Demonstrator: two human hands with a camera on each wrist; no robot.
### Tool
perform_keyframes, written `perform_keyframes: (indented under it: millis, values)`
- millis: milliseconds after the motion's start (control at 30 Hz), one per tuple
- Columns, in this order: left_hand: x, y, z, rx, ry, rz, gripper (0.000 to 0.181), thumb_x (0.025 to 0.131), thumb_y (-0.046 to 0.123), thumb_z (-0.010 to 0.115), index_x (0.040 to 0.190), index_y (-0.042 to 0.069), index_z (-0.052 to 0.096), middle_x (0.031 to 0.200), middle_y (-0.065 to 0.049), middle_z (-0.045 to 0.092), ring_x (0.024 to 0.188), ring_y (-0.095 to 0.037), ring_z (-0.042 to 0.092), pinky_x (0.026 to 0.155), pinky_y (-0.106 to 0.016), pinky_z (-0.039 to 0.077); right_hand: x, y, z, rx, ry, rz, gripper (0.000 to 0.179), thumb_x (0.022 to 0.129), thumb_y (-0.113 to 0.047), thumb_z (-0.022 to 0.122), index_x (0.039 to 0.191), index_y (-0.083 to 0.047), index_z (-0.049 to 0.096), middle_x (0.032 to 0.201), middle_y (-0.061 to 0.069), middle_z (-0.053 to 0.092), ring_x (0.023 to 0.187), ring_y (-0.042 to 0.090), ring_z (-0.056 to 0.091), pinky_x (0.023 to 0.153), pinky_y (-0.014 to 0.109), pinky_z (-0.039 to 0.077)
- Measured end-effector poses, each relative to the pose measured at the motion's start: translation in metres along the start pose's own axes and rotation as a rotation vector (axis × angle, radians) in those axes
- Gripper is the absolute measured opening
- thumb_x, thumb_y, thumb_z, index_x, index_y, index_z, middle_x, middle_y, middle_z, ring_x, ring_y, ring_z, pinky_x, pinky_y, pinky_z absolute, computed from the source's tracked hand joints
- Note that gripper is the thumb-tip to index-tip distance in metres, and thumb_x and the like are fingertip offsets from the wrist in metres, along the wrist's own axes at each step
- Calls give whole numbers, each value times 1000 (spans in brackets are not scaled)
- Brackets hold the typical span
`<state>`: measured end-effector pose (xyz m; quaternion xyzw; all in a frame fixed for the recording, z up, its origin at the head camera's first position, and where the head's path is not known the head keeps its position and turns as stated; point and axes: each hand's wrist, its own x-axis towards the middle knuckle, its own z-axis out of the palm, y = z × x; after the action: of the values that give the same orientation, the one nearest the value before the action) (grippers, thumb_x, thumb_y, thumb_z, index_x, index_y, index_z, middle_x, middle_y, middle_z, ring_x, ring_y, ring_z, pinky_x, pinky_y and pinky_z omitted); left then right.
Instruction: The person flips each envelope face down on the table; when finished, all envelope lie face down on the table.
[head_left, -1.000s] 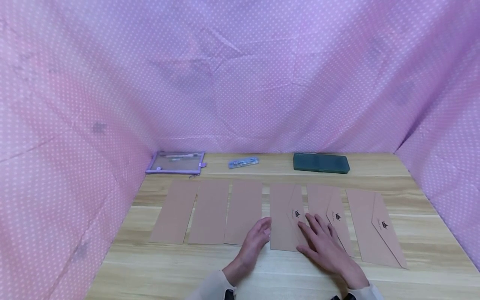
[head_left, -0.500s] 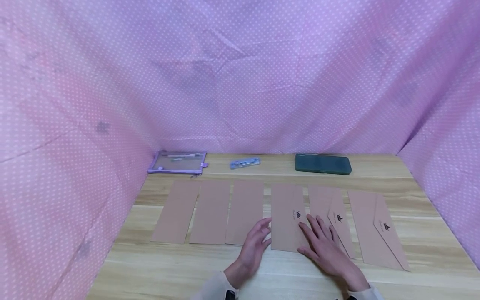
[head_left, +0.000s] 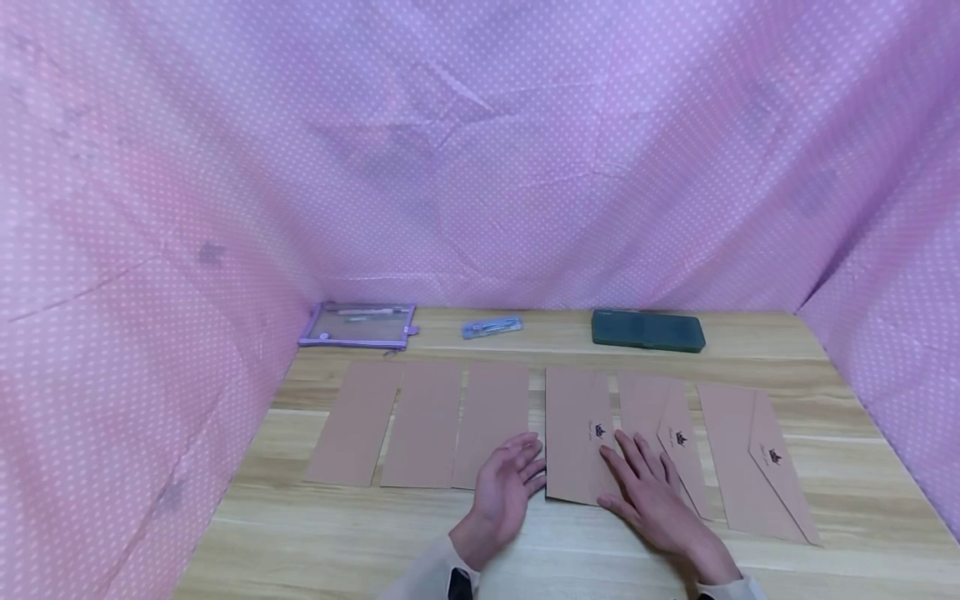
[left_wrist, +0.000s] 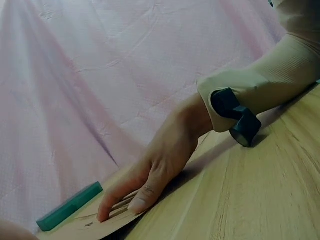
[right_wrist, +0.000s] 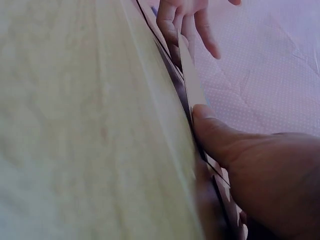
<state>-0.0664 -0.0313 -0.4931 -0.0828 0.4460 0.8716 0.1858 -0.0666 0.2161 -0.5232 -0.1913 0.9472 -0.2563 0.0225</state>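
Observation:
A brown paper envelope point(head_left: 576, 417) with a small black crown print lies before me, its left edge raised a little off the wood. My left hand point(head_left: 506, 487) is turned partly palm up, its loose fingers right at that raised edge; the right wrist view also shows this left hand point(right_wrist: 187, 22) there. My right hand point(head_left: 652, 492) rests flat with spread fingers over the envelope's right side and the neighbouring crown-printed envelope point(head_left: 648, 396). In the left wrist view, the right hand point(left_wrist: 160, 165) presses thumb and fingers down on the paper.
Three plain brown envelopes point(head_left: 423, 425) lie in a row at left; another flap-side-up envelope point(head_left: 738, 450) lies far right. Behind the row are a purple-edged mesh pouch point(head_left: 360, 327), a small blue packet point(head_left: 491, 327) and a dark green case point(head_left: 648, 330). Pink dotted cloth point(head_left: 480, 167) encloses the table.
My left hand has rolled from its edge toward palm up, its fingers reaching closer to the envelope. The envelope's left edge has risen slightly. My right hand stays in place.

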Motion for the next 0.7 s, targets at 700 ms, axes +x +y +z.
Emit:
perform_keyframes:
  millis: [700]
  values:
    - [-1, 6, -3, -43, -90, 5, 50, 100, 26, 27, 145, 5, 35, 160, -31, 27, 138, -33, 39, 104, -32, 38, 19, -19, -14, 72, -21, -13, 68, 92, -42, 68, 146, -5, 49, 157, 22, 41, 143, 47, 36, 105, 76, 21]
